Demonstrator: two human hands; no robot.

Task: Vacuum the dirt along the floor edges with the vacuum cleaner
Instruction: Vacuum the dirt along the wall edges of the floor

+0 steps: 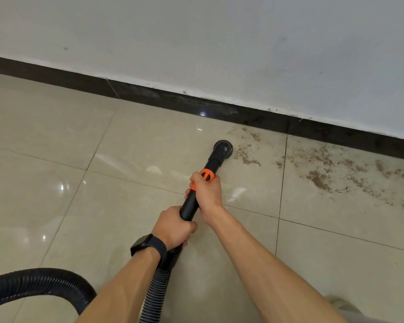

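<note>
A black vacuum wand [191,203] with an orange collar [207,175] runs from my hands down to a round black nozzle [223,148] resting on the beige tiled floor. My right hand [205,193] grips the wand just below the orange collar. Lower on the tube, my left hand [173,226] grips the wand, with a black watch on its wrist. Brown dirt [245,155] lies right beside the nozzle, and more dirt [336,166] spreads along the floor edge to the right.
A black skirting board [196,103] runs diagonally under a white wall [219,43]. The ribbed black hose [33,286] loops across the floor at the lower left. Glossy tiles [56,148] extend to the left.
</note>
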